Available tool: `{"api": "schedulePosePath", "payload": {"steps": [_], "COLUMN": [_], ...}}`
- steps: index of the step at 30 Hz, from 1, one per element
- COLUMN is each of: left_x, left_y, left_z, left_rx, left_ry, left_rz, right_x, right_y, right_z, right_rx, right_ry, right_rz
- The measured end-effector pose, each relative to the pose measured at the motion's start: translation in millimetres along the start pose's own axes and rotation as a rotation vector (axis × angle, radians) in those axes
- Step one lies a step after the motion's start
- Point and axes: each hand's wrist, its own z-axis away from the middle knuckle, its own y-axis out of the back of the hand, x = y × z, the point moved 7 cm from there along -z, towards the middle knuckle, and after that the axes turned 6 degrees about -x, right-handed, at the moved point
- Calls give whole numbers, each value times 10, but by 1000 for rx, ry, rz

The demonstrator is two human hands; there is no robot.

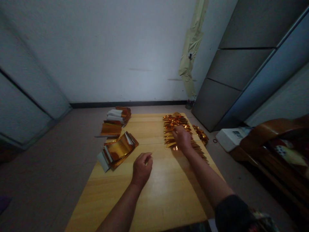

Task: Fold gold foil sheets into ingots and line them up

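My right hand (182,138) is over a row of folded gold foil papers (175,120) on the right side of the wooden table (164,193). Its fingers are closed, and whatever they may hold is hidden against the foil. Near the table's middle, my left hand (142,169) curls with thumb and fingers drawn together around a small gap; nothing shows in it. To its left lies a fanned stack of flat gold foil sheets (119,149) with pale undersides.
More foil sheets (111,129) and a curled bundle (118,114) sit at the table's far left edge. Beyond the right edge is another pile of gold foil (201,133). A white box (231,138) stands beside wooden furniture (256,151), with a grey cabinet (227,71) behind.
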Motion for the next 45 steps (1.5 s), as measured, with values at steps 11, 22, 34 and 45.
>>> {"api": "schedulePosePath", "payload": {"steps": [11, 22, 34, 45], "left_x": [-110, -768, -807, -745], "left_y": [576, 586, 555, 595], "left_z": [-195, -421, -367, -356], "left_rx": [261, 385, 419, 483], "left_ry": [94, 711, 655, 551], "left_rz": [-83, 429, 464, 419], "right_x": [-407, -434, -434, -440], "right_y": [-535, -602, -624, -608], "right_z": [1076, 1070, 1075, 1070], "right_rx": [-179, -222, -192, -206], "right_ry": [148, 150, 182, 178], "right_rz": [-149, -55, -46, -40]}}
